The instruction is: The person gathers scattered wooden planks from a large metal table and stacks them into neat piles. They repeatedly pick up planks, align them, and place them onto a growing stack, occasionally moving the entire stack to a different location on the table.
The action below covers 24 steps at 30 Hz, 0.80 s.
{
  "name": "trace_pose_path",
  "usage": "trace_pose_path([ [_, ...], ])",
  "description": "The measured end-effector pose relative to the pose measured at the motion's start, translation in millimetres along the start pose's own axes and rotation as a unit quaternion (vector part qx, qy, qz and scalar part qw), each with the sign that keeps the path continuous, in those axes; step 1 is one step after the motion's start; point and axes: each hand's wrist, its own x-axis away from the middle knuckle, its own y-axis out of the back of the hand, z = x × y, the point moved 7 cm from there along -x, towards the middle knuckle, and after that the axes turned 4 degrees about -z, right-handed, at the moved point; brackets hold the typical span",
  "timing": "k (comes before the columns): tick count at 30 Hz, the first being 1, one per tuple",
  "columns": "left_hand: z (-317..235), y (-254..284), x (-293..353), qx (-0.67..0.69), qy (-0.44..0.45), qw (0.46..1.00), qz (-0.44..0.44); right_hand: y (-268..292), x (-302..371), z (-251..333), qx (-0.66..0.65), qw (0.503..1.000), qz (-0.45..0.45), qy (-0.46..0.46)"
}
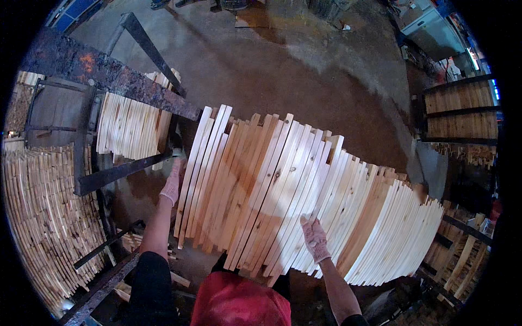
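A long row of pale wooden strips (280,187) lies in front of me, packed side by side with uneven ends. My left hand (171,185), in a pale pinkish work glove, is at the row's left end beside the outermost strip, fingers extended and partly hard to see. My right hand (315,239), in a similar glove, rests on top of the strips right of the middle, thumb and fingers apart. The strips on the left stick out further and sit more unevenly; those at the right end are packed tighter. What supports the row is hidden.
A rusty metal beam (109,70) and dark frame bar (122,173) stand close on my left. Behind them are a smaller strip bundle (130,126) and a large wood stack (51,217). More wood sits on a rack (461,111) at far right. Brown-stained concrete floor (304,76) lies ahead.
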Motion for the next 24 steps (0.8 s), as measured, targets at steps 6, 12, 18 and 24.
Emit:
trace_pose_path([
  [6,14,-6,3,0.084,-0.135,0.982,0.101,1,-16,-22,0.075,0.996,-0.045,0.031],
  [12,6,14,-25,-0.515,-0.199,0.817,-0.167,-76,-65,-158,0.139,0.969,-0.157,0.133],
  [18,-13,-42,38,-0.558,-0.286,0.749,-0.215,-76,-65,-142,0.085,0.969,-0.195,0.128],
  [24,98,-187,146,-0.432,-0.339,0.833,0.068,-34,-3,-27,-0.142,0.961,-0.211,0.106],
])
